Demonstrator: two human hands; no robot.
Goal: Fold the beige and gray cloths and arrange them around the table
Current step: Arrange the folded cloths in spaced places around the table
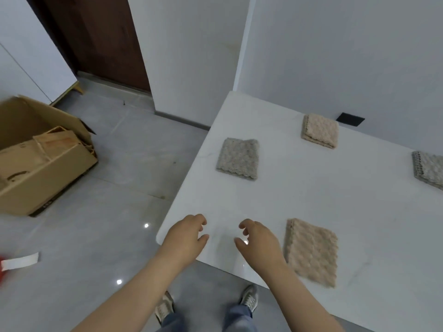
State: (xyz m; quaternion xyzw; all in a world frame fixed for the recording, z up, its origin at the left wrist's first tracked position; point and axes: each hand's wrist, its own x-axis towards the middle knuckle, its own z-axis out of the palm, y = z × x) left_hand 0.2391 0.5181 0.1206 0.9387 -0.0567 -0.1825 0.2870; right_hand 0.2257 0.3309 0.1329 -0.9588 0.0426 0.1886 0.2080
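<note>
Head view, low centre: the left hand [185, 238] and right hand [260, 242] hover over the white table's [275, 195] near corner, fingers loosely curled, holding nothing. Just right lies the near beige cloth [311, 254], folded. Higher up sit the left gray cloth [238, 159], the right gray cloth [429, 172] at the frame's edge, and the far beige cloth [320, 130], all folded and well apart.
</note>
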